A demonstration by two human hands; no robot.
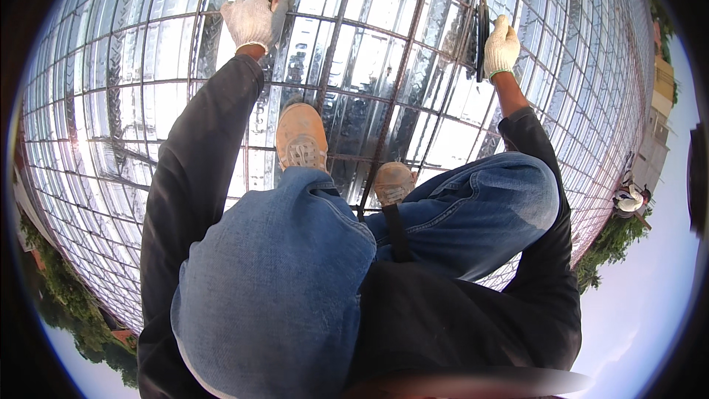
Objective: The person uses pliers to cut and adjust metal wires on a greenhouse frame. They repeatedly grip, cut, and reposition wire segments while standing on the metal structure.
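Observation:
My left hand (255, 21), in a white knit glove with bare fingertips showing, is at the upper left by a crossing of the rebar mesh (332, 24). Its fingers are curled together; whatever they pinch is too small to make out. At the upper right my right hand (502, 46), in a cream knit glove, is closed round a long black hand tool (483, 33). That tool has slim handles and a small brownish head at its far end, like pincers. It stands just above the mesh.
Shiny corrugated metal decking (450, 140) lies under the mesh. My brown shoes (301, 133) rest on the bars below my bent knees. Another person (630, 199) is far off at the right edge, near buildings (657, 129) and trees (609, 247). More trees (74, 325) line the lower left.

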